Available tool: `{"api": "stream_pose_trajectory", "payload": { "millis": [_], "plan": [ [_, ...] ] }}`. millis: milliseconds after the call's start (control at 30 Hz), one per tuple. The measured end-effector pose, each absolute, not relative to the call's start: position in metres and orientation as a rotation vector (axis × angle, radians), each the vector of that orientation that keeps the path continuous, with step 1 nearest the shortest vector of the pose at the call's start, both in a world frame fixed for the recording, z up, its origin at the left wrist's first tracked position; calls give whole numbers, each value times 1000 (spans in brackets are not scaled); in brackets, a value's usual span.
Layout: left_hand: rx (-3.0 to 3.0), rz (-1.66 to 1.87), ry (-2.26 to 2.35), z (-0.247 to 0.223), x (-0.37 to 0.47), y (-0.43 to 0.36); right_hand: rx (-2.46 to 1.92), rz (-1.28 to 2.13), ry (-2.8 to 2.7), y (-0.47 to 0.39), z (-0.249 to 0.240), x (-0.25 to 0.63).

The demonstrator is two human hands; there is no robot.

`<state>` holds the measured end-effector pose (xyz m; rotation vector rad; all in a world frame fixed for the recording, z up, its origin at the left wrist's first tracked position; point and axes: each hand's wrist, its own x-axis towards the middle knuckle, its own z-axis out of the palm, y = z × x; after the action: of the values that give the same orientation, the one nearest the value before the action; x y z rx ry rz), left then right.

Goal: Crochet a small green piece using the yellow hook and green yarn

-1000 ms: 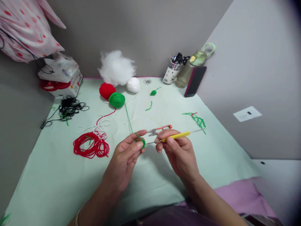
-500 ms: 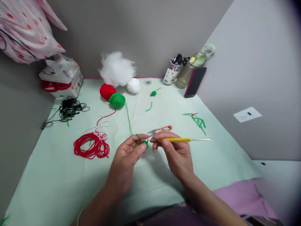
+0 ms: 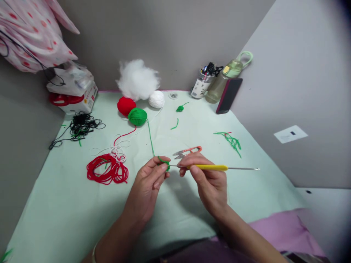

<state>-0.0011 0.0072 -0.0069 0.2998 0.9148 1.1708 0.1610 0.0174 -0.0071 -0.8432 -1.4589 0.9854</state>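
My left hand (image 3: 149, 179) pinches a small green crochet piece (image 3: 168, 167) between thumb and fingers, with green yarn looped over the forefinger. That strand runs up to the green yarn ball (image 3: 137, 117). My right hand (image 3: 207, 179) is closed around the yellow handle of a crochet hook (image 3: 212, 167). One thin metal end of the hook reaches left to the green piece; the other sticks out to the right. Whether the tip sits inside a stitch is too small to tell. Orange-handled thread snips (image 3: 189, 151) lie just beyond my right hand.
Red (image 3: 126, 106) and white yarn balls (image 3: 156, 99) sit by white stuffing (image 3: 139, 79). Loose red yarn (image 3: 101, 170) and black yarn (image 3: 82, 126) lie left. Green scraps (image 3: 232, 141), a phone (image 3: 229, 96), a bottle (image 3: 221, 84) and a pen cup (image 3: 202, 84) are right.
My right hand and the hook have shifted slightly right and down. My left fingers have closed further over the green piece, and more of the snips shows.
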Motion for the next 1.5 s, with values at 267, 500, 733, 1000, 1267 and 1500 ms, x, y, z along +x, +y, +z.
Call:
{"api": "stream_pose_trajectory", "payload": {
  "millis": [267, 500, 733, 1000, 1267, 1500],
  "plan": [
    [315, 1168, 909, -6, -1, 7, -887, 931, -1491, 17, -6, 160],
    [319, 1176, 928, -7, -1, 7, -883, 923, -1447, 19, -9, 158],
    [311, 1176, 936, -7, -1, 7, -916, 919, -1441, 18, -8, 160],
    [363, 1185, 996, -6, 0, 6, -909, 869, -1510, 17, -9, 161],
    [485, 1230, 1133, -4, 1, 4, -874, 601, -1759, 13, -5, 160],
    [501, 1255, 1126, -12, 3, 1, -884, 436, -1881, 11, -7, 158]
  ]
}}
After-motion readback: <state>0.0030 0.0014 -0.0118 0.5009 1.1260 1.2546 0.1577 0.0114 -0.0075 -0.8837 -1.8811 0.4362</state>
